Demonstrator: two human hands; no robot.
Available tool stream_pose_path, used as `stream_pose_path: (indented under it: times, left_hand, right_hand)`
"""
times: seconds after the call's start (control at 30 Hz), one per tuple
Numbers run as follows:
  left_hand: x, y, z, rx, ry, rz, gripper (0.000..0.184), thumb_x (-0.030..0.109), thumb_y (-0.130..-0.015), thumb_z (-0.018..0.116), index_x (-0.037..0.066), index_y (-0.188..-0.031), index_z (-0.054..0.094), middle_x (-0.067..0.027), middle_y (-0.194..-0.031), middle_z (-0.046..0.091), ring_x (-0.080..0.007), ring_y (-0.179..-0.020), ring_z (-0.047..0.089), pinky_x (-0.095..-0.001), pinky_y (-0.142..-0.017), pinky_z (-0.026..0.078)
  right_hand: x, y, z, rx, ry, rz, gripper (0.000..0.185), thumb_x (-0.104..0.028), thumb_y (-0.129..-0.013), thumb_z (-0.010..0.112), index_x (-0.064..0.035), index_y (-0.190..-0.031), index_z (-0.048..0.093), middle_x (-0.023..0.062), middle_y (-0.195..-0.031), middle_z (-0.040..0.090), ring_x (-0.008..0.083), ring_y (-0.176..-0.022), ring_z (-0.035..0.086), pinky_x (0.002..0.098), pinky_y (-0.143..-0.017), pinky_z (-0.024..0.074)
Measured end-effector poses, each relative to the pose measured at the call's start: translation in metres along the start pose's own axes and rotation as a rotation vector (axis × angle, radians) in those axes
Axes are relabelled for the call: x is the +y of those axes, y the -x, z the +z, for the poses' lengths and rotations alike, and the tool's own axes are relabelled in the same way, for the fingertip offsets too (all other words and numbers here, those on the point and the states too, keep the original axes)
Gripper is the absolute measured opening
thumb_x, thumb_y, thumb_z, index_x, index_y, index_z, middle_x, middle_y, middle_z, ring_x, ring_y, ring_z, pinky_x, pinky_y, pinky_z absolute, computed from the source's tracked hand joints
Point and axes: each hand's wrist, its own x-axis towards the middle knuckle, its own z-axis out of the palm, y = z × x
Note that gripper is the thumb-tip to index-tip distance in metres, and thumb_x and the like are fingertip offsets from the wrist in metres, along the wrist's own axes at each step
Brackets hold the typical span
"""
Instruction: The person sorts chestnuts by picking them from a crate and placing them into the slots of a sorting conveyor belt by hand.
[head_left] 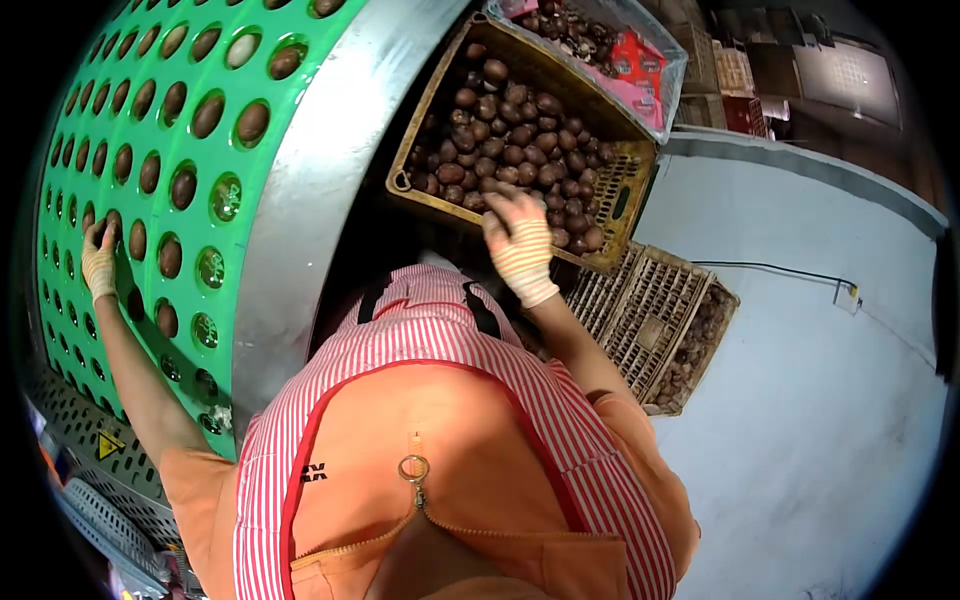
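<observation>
My left hand (pixel 100 265), in a striped knit glove with bare fingertips, reaches over a green panel (pixel 150 205) full of round holes. Its fingers close on a brown passion fruit (pixel 113 221) at one of the holes. Many other holes hold a fruit; several near the panel's lower right show none. My right hand (pixel 520 245), gloved the same way, is over the near edge of a yellowish plastic crate (pixel 625 185) heaped with dark passion fruits (pixel 520 135). Its slightly blurred fingers are apart and reach over the fruits, with no fruit visibly gripped.
A curved metal rim (pixel 300 170) borders the green panel. Behind the crate stands a lined bin (pixel 672 75) with darker pieces and red packaging. More crates (pixel 650 330), one with fruits, sit on the floor at right. A thin cable (pixel 770 266) runs along the pale floor (pixel 790 430).
</observation>
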Motion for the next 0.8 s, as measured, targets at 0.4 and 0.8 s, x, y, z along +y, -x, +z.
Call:
stream_pose_path:
  times: [0.4, 0.8]
  left_hand:
    - [0.328, 0.123, 0.121, 0.295, 0.004, 0.648, 0.036, 0.012, -0.087, 0.069, 0.007, -0.122, 0.06, -0.011, -0.12, 0.063, -0.0254, -0.106, 0.06, -0.0354, -0.092, 0.049]
    - [0.527, 0.252, 0.398, -0.774, -0.584, 0.578, 0.055, 0.022, -0.082, 0.071, 0.019, -0.133, 0.052, -0.0183, -0.135, 0.04, -0.0413, -0.124, 0.043, -0.0462, -0.099, 0.047]
  right_hand:
    - [0.156, -0.077, 0.014, -0.571, 0.1, 0.52, 0.078, -0.029, -0.076, 0.072, -0.0216, -0.146, 0.039, 0.016, -0.154, 0.029, 0.0378, -0.136, 0.037, 0.0455, -0.11, 0.0377]
    - [0.175, -0.074, -0.004, -0.763, 0.137, 0.375, 0.058, -0.029, -0.072, 0.078, -0.0221, -0.127, 0.06, 0.0175, -0.14, 0.037, 0.0389, -0.113, 0.058, 0.0444, -0.097, 0.049]
